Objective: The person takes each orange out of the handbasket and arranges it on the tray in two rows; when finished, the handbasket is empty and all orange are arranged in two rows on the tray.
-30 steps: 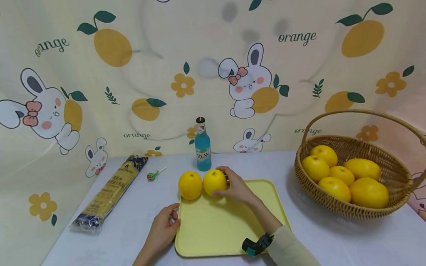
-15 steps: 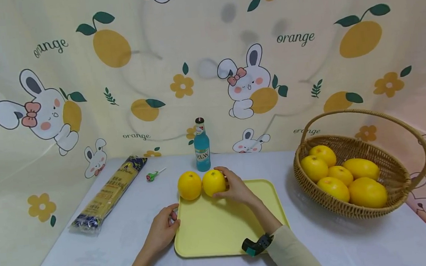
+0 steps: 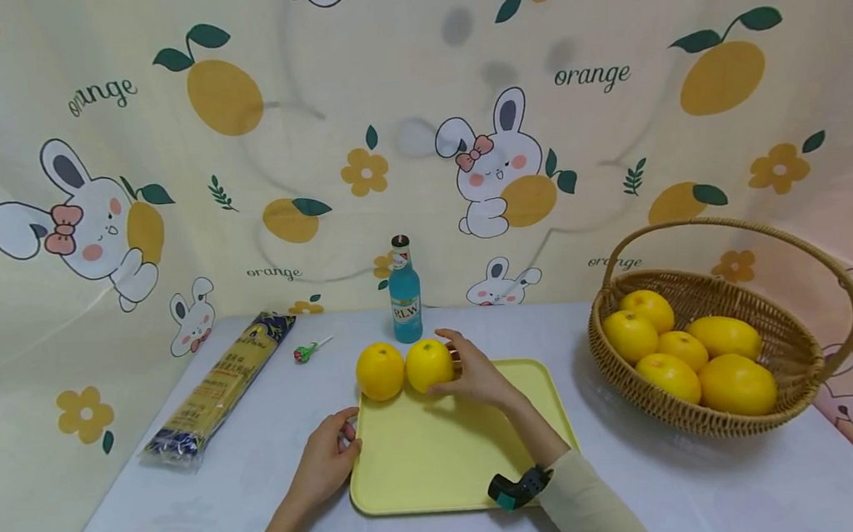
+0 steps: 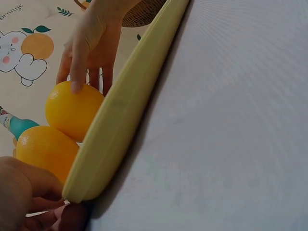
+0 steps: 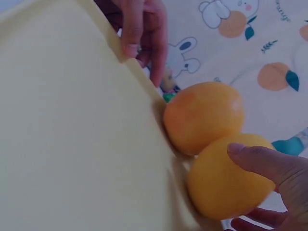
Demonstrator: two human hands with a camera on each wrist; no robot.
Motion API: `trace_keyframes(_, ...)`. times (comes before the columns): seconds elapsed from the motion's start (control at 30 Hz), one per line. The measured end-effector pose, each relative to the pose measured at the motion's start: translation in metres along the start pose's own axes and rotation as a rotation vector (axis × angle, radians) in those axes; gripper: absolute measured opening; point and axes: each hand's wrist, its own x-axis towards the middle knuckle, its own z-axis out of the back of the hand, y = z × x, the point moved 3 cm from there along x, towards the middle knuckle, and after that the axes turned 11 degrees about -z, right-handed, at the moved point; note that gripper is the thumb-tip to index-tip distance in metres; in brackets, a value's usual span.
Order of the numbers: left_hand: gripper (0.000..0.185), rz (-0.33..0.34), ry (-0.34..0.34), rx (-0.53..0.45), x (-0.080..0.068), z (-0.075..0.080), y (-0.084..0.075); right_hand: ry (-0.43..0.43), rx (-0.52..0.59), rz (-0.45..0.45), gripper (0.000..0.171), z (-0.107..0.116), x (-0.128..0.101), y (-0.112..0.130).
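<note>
A yellow tray [image 3: 449, 456] lies on the white table, and two oranges sit side by side at its far left corner. My right hand [image 3: 476, 375] cups the right orange [image 3: 429, 364], thumb on its near side and fingers over the top. The right wrist view shows that thumb [image 5: 255, 161] lying on this orange [image 5: 226, 185], with the left orange [image 5: 204, 115] touching it. My left hand [image 3: 327, 462] grips the tray's left rim, thumb on top. In the left wrist view the tray's rim [image 4: 130, 101] runs past both oranges [image 4: 72, 108].
A wicker basket [image 3: 710, 426] with several oranges stands at the right. A blue bottle [image 3: 405, 297] stands just behind the tray. A long noodle packet [image 3: 218, 391] and a lollipop [image 3: 305, 351] lie at the left. Patterned cloth walls close in the back and sides.
My right fingers have lifted and spread a little on the right orange, and the wrist has drifted slightly right. The left hand and the tray have stayed put.
</note>
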Motion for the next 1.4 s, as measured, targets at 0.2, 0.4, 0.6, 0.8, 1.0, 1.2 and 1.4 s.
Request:
trace_keyframes(0.2, 0.040, 0.002, -0.002, -0.011, 0.001, -0.001, -0.002, -0.002, 0.008, 0.029, 0.072, 0.030, -0.021, 0.020)
trace_keyframes(0.4, 0.041, 0.011, -0.002, -0.020, 0.000, -0.001, -0.001, -0.047, -0.021, 0.087, 0.052, 0.075, -0.044, 0.027)
trace_keyframes(0.6, 0.041, 0.025, 0.000, -0.021, -0.001, -0.001, 0.000, -0.097, -0.103, 0.125, 0.039, 0.130, -0.068, 0.028)
trace_keyframes(0.8, 0.041, 0.015, 0.001, -0.022, 0.000, 0.000, 0.000, -0.200, -0.281, 0.043, 0.037, 0.188, -0.080, 0.009)
trace_keyframes(1.0, 0.041, 0.025, 0.003, -0.012, 0.000, 0.001, -0.001, -0.210, -0.402, -0.059, 0.040, 0.234, -0.087, -0.003)
trace_keyframes(1.2, 0.040, 0.024, 0.001, -0.011, -0.001, 0.001, -0.003, -0.167, -0.430, -0.116, 0.040, 0.263, -0.085, -0.020)
trace_keyframes(1.4, 0.040, 0.021, 0.000, -0.016, 0.000, 0.000, -0.002, -0.101, -0.357, -0.195, 0.047, 0.279, -0.079, -0.042)
